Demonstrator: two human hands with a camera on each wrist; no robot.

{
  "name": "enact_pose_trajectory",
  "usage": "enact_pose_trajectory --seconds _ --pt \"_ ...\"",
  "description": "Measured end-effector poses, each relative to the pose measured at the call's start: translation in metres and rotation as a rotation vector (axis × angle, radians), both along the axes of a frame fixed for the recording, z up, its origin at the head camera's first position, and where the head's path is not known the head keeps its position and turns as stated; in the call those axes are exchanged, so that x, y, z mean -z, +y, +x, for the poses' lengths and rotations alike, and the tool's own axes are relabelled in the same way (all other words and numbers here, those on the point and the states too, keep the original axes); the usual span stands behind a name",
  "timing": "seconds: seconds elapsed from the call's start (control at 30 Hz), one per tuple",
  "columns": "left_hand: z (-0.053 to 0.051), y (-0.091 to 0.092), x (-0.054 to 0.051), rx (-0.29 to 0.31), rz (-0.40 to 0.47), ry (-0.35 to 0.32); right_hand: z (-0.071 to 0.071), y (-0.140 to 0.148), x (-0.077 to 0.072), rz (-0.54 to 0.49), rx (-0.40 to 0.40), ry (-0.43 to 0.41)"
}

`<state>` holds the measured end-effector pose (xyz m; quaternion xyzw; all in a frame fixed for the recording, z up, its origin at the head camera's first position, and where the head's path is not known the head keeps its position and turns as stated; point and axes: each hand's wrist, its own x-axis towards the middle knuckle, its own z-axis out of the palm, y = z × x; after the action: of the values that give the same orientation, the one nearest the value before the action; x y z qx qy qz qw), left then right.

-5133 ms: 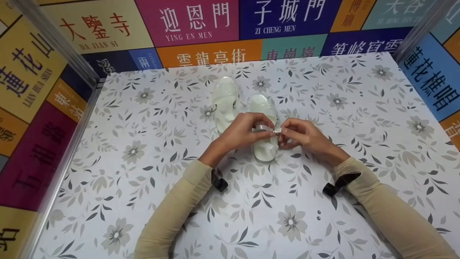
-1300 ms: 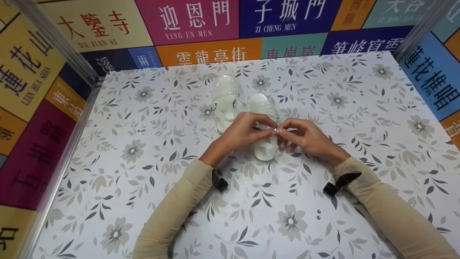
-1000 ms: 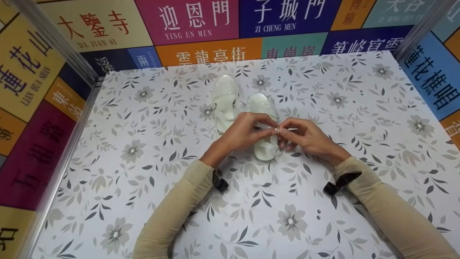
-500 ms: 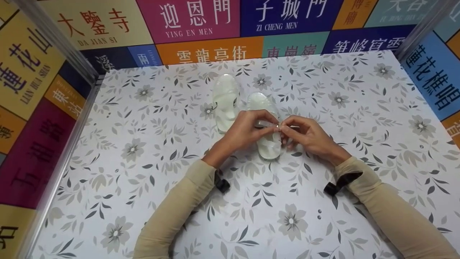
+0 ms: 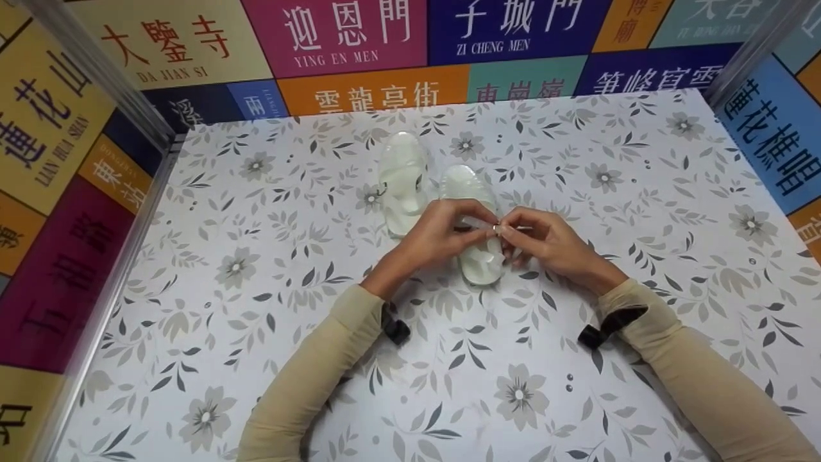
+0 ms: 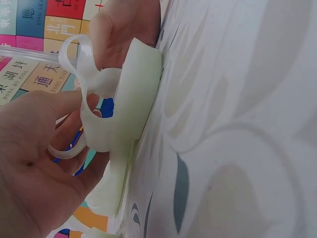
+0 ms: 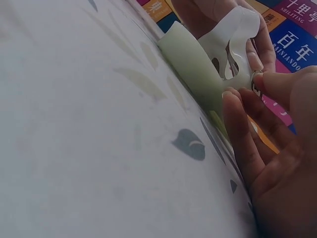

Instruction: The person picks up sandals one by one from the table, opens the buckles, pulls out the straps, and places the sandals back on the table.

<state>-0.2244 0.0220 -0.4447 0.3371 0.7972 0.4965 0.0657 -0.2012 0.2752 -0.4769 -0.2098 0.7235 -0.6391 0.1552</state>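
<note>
A pale whitish-green sandal (image 5: 481, 266) lies on the table with its toe pointing away, under both hands. My left hand (image 5: 442, 232) pinches its ankle strap (image 6: 69, 151) between thumb and fingertips. Opposite it, my right hand (image 5: 542, 237) pinches the small metal buckle (image 7: 256, 83) at the sandal's outer side. The fingertips of both hands meet there and partly cover the buckle, so how the strap sits in it cannot be made out. To the left and slightly farther back lies a matching sandal (image 5: 403, 170), touched by neither hand; my left hand covers part of its near right edge.
White paper with grey flowers and leaves covers the table (image 5: 519, 391). Upright panels with coloured squares and lettering (image 5: 353, 38) stand along the back and both sides. Dark wrist cameras are strapped on both sleeves, one showing as a black block (image 5: 396, 330).
Compared with about five seconds ago, my hands are closer together and a short strap piece no longer shows between them. The near sandal's heel has shifted slightly right.
</note>
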Motion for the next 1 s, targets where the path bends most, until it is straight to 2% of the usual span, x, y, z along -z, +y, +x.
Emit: enact_pose_trajectory --seconds 0.33,0.77,1.0 --pt "0.0001 0.0005 -0.0001 0.011 0.021 0.009 -0.0003 0.0021 0.0016 0.003 -0.012 0.013" --pt "-0.0019 -0.0036 -0.0006 0.040 0.036 -0.057 0.0012 -0.0016 -0.0016 -0.039 0.018 -0.061" --pt "-0.0018 -0.0046 0.0008 0.029 0.022 -0.056 0.0008 -0.0021 0.0011 -0.008 0.004 -0.041"
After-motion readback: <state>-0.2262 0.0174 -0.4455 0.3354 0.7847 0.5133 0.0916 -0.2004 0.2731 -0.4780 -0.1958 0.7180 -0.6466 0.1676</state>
